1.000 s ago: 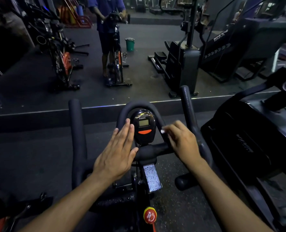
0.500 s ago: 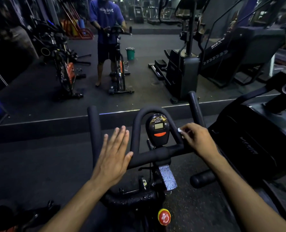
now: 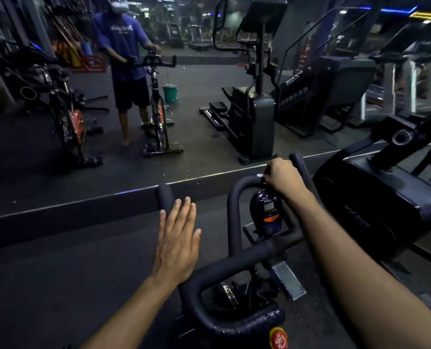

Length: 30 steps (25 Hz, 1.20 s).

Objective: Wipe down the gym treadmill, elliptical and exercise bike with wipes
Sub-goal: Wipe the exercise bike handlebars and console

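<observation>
My left hand [image 3: 176, 244] lies flat, fingers straight, on the left handlebar [image 3: 167, 200]; centre-right, my right hand [image 3: 283, 176] curls around a white wipe [image 3: 259, 175], pressing it to the handlebar loop [image 3: 237, 197].

- The exercise bike handlebars [image 3: 247, 258] are low in the middle, right in front of the person.
- The small screen [image 3: 268, 210] sits inside the handlebar loop.
- The left hand [image 3: 177, 245] is flat, at the left side of the handlebars, just beside the left bar end [image 3: 164, 197].
- The right hand [image 3: 282, 176] is on top of the loop, above the screen, and a wipe [image 3: 259, 175] pokes out on its left.
- A big machine [image 3: 375, 212] stands to the right of the bike.
- A mirror [image 3: 209, 84] is on the wall ahead, behind the handlebars.
</observation>
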Available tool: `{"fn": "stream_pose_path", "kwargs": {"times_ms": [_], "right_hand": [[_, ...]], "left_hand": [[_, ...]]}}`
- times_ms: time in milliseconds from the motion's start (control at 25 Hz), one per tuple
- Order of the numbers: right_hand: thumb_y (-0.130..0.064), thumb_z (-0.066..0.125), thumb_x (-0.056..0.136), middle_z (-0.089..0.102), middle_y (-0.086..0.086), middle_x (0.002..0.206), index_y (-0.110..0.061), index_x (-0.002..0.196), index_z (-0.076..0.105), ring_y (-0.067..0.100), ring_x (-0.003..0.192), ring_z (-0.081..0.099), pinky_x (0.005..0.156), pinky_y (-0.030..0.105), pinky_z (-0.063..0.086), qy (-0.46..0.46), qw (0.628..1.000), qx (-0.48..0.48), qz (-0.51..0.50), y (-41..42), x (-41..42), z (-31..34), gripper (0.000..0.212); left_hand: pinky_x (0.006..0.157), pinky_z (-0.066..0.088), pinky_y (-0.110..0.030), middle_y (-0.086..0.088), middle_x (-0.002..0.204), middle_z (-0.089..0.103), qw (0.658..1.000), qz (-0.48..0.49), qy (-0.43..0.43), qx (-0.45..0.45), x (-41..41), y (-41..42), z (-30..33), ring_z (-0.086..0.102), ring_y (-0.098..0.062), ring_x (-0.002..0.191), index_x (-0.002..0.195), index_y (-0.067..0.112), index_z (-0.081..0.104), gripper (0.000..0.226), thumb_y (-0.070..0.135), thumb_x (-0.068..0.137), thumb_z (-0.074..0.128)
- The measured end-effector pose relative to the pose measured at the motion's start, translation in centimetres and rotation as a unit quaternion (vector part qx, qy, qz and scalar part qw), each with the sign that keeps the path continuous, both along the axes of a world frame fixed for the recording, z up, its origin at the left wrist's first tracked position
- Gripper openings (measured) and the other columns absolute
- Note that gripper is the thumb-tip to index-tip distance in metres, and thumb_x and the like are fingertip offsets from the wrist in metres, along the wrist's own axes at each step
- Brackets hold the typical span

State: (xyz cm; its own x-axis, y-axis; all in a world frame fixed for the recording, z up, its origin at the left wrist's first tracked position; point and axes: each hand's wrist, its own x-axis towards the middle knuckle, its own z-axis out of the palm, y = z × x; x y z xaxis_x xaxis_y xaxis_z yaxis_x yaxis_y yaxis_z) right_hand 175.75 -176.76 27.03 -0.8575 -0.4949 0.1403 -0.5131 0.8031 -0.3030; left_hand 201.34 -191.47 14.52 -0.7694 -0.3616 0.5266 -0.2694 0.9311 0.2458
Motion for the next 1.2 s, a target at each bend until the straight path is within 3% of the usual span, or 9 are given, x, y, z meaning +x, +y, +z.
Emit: {"fn": "stream_pose_path", "kwargs": {"times_ms": [200,320,440,560,640,760,880,1040,1200], "right_hand": [[-0.03,0.068,0.091,0.056,0.007,0.067,-0.017,0.06,0.053,0.035,0.081,0.065,0.063,0.03,0.035,0.011,1.0,0.008,0.019,-0.6,1.4,0.9,0.037],[-0.031,0.068,0.093,0.064,0.011,0.082,-0.013,0.074,0.065,0.032,0.085,0.063,0.067,0.033,0.038,0.073,0.987,0.043,0.138,-2.1,4.7,1.4,0.026],[-0.014,0.062,0.093,0.06,0.012,0.103,-0.006,0.097,0.067,0.033,0.092,0.062,0.077,0.037,0.044,0.142,0.955,0.088,0.244,-3.1,8.1,0.4,0.011],[-0.004,0.07,0.081,0.058,0.007,0.096,-0.011,0.092,0.066,0.029,0.081,0.065,0.066,0.037,0.053,0.15,0.927,0.116,0.325,-1.2,10.7,-2.7,0.014],[-0.01,0.069,0.081,0.055,0.001,0.091,-0.017,0.09,0.062,0.025,0.083,0.063,0.067,0.041,0.056,0.122,0.912,0.16,0.357,0.7,12.6,-5.5,0.014],[-0.024,0.053,0.088,0.051,-0.003,0.092,-0.022,0.089,0.056,0.024,0.086,0.06,0.07,0.045,0.053,0.06,0.914,0.179,0.358,2.8,14.6,-6.9,0.003],[-0.024,0.056,0.09,0.051,-0.003,0.097,-0.02,0.093,0.059,0.024,0.088,0.061,0.071,0.045,0.054,0.031,0.922,0.183,0.341,3.2,15.6,-5.7,0.005],[-0.01,0.067,0.087,0.053,0.009,0.103,-0.009,0.101,0.062,0.031,0.088,0.063,0.064,0.042,0.053,0.125,0.937,0.185,0.268,1.3,16.1,-4.5,0.015],[-0.002,0.058,0.092,0.053,0.016,0.106,-0.003,0.101,0.059,0.038,0.091,0.061,0.068,0.047,0.05,0.176,0.946,0.159,0.22,-2.4,13.3,-0.9,0.009]], "left_hand": [[0.127,-0.002,-0.044,-0.002,0.167,0.026,0.999,-0.029,0.03,0.024,0.3,-0.3,0.0,0.012,-0.019,0.157,0.157,0.01,0.034,0.058,0.031,0.103,0.031],[0.127,-0.003,-0.044,-0.004,0.167,0.026,0.998,-0.037,0.036,0.029,0.3,-0.3,-0.1,0.012,-0.019,0.157,0.157,0.009,0.034,0.058,0.03,0.104,0.029],[0.127,-0.001,-0.045,-0.007,0.168,0.022,0.996,-0.059,0.045,0.04,0.5,-0.5,-0.2,0.01,-0.022,0.157,0.157,0.006,0.032,0.059,0.03,0.103,0.029],[0.127,0.0,-0.043,-0.013,0.17,0.009,0.994,-0.05,0.06,0.075,0.9,-1.0,-0.1,-0.001,-0.027,0.158,0.16,0.002,0.02,0.066,0.032,0.102,0.03],[0.127,0.001,-0.04,-0.013,0.171,0.0,0.991,-0.032,0.064,0.11,1.1,-1.2,-0.1,-0.008,-0.027,0.157,0.16,0.001,0.012,0.069,0.033,0.102,0.03],[0.127,-0.003,-0.036,-0.011,0.171,-0.004,0.99,-0.032,0.065,0.118,1.1,-1.2,-0.2,-0.009,-0.026,0.157,0.161,0.001,0.009,0.068,0.031,0.103,0.029],[0.127,-0.003,-0.034,-0.011,0.171,-0.002,0.99,-0.034,0.069,0.116,1.1,-1.0,-0.2,-0.007,-0.025,0.158,0.16,0.001,0.01,0.067,0.029,0.103,0.029],[0.127,0.0,-0.034,-0.011,0.171,0.001,0.99,-0.032,0.073,0.115,1.1,-1.1,-0.2,-0.005,-0.025,0.158,0.16,0.0,0.012,0.066,0.028,0.103,0.03],[0.127,0.0,-0.033,-0.01,0.171,0.001,0.991,-0.028,0.069,0.11,1.1,-1.0,-0.3,-0.004,-0.025,0.158,0.16,0.0,0.013,0.066,0.028,0.103,0.028]]}}
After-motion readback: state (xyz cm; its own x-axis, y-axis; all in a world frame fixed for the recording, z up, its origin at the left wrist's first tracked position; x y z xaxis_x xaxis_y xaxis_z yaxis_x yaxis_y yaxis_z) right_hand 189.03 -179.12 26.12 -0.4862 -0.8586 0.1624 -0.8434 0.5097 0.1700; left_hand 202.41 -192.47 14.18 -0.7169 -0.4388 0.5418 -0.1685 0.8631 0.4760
